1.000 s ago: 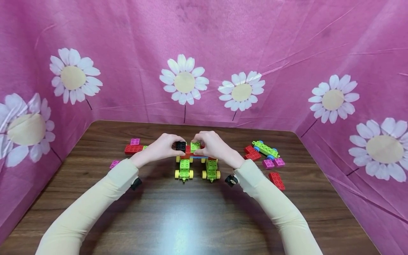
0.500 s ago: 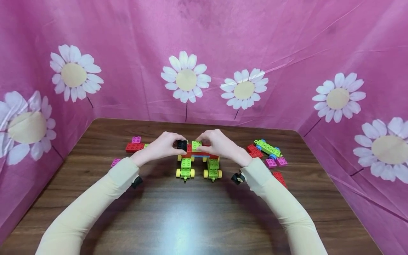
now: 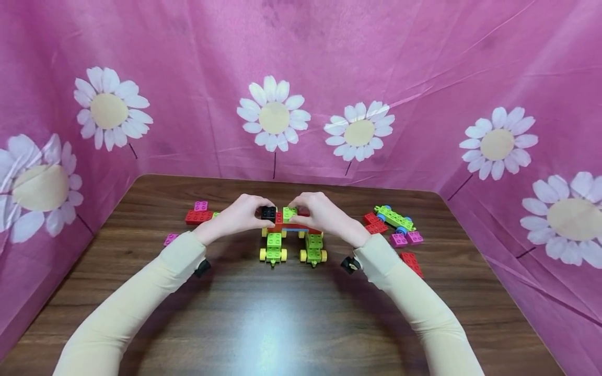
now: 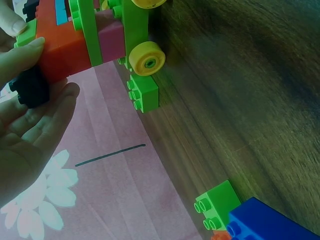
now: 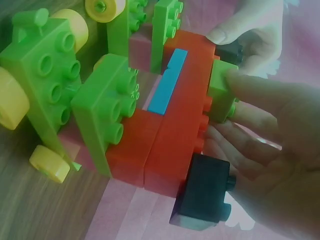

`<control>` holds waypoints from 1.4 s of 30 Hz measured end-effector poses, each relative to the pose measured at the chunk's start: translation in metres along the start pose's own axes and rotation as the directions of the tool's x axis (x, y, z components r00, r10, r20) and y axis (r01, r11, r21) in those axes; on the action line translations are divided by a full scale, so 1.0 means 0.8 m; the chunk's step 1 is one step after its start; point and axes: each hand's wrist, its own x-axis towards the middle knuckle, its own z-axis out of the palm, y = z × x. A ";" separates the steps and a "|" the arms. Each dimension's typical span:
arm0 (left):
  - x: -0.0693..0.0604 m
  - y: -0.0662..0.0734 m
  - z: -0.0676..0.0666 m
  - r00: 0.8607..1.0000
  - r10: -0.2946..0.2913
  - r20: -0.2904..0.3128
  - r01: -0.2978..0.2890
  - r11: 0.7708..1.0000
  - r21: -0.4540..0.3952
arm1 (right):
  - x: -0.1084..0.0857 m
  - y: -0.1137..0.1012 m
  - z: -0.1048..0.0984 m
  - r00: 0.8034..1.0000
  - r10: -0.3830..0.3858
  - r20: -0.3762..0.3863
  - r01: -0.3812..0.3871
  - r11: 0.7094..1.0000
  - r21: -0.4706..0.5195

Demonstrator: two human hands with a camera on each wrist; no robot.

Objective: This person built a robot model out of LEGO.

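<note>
Two lime wheeled bases with yellow wheels, the left base (image 3: 273,255) and the right base (image 3: 313,255), stand side by side at mid-table. Red bricks (image 5: 187,105) bridge them on top of other bricks, with a light-blue strip (image 5: 169,82) below. My left hand (image 3: 236,216) pinches a black brick (image 3: 268,213) at the bridge's left end between thumb and fingers. On top of the bridge, a green brick (image 3: 289,213) is between the thumb and fingers of my right hand (image 3: 324,215). Another black brick (image 5: 202,192) sits at the right end, hidden by that hand in the head view.
To the left lie red bricks (image 3: 198,218) and pink bricks (image 3: 201,206). A green car base with blue wheels (image 3: 394,219) stands at right, near red bricks (image 3: 374,224), pink bricks (image 3: 399,239) and another red brick (image 3: 411,264). Pink flowered cloth (image 3: 188,130) surrounds the table.
The head view has shifted slightly, and my right wrist has moved a little to the right. Both hands stay on the same bricks.
</note>
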 end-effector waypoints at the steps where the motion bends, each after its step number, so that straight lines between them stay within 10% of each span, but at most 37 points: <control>1: 0.000 0.000 0.000 1.000 -0.004 0.001 0.004 1.000 -0.001 | -0.001 0.000 0.000 1.000 -0.007 0.000 0.006 1.000 -0.012; 42: 0.005 0.011 0.005 1.000 0.018 0.018 -0.018 1.000 0.019 | -0.066 0.044 -0.035 0.996 0.089 -0.014 -0.089 0.996 -0.020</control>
